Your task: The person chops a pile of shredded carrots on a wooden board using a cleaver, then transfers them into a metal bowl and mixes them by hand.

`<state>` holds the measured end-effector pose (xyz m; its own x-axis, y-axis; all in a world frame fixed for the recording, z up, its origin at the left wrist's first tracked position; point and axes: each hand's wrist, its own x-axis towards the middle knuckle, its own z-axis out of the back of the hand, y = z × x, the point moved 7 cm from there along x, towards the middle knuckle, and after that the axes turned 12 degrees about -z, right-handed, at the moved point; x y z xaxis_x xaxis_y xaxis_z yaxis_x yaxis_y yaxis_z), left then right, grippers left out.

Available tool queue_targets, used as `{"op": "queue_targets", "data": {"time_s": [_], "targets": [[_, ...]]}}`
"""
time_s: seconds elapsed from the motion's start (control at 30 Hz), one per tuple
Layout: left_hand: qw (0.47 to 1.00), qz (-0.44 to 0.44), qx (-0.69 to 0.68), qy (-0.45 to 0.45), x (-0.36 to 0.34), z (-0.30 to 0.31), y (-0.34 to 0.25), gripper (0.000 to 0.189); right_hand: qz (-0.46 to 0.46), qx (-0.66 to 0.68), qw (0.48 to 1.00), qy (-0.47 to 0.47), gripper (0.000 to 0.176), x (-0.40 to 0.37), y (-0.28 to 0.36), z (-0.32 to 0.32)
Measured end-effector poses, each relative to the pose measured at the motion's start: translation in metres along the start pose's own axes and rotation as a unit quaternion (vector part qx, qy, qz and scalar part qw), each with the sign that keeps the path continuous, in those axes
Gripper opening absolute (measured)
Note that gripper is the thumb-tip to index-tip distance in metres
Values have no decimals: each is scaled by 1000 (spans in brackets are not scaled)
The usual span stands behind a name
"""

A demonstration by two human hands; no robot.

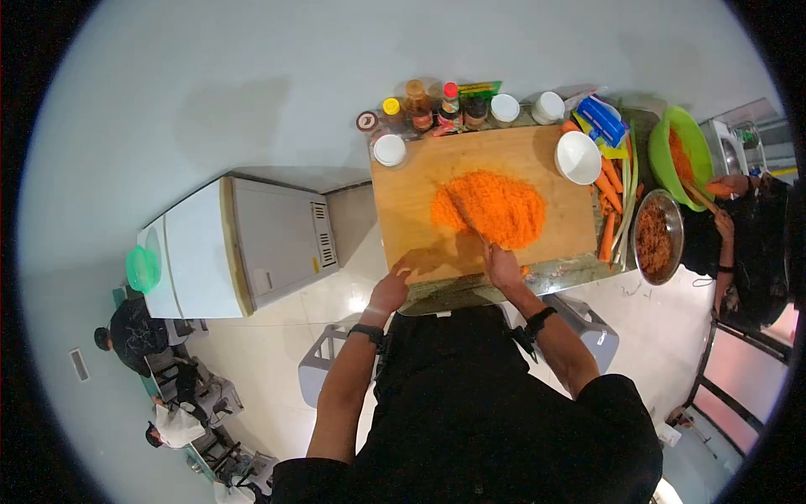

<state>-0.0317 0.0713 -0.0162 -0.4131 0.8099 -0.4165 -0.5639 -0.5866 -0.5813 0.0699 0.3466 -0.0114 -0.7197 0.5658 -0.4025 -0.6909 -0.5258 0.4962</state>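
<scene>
A cutting board (410, 193) is bearing shredded carrot (505, 208) mid-board, bottles (418, 107) lining its far edge, a white bowl (578, 158) crowding its far-right corner. Over its near edge, the right hand (504, 269) is grasping a knife (479, 235), carrot obscuring its blade. The left hand (389, 292) is showing at the near-left corner; its fingers' state I cannot tell.

Forearms (342, 395) forward and apart, left grip (389, 291) loose, right grip (503, 267) in a fist.

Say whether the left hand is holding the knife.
No, the right hand grips the knife at the shredded carrot, while the left hand is apart from it, near the edge of the cutting board.
</scene>
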Motion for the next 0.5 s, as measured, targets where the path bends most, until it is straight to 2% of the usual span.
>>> {"op": "queue_targets", "data": {"time_s": [0.07, 0.2, 0.27, 0.4, 0.5], "targets": [[1000, 8, -11, -1, 0, 1, 5, 44, -29, 27, 999, -6, 33, -1, 1, 5], [1000, 21, 9, -12, 7, 6, -1, 53, 5, 6, 1000, -3, 34, 5, 8, 13], [999, 36, 15, -5, 5, 7, -5, 56, -19, 12, 1000, 0, 33, 4, 2, 15], [998, 57, 18, 10, 9, 14, -13, 60, -7, 5, 1000, 14, 34, 9, 12, 27], [998, 52, 27, -4, 5, -8, -13, 62, 29, 8, 999, -38, 37, 3, -1, 27]]}}
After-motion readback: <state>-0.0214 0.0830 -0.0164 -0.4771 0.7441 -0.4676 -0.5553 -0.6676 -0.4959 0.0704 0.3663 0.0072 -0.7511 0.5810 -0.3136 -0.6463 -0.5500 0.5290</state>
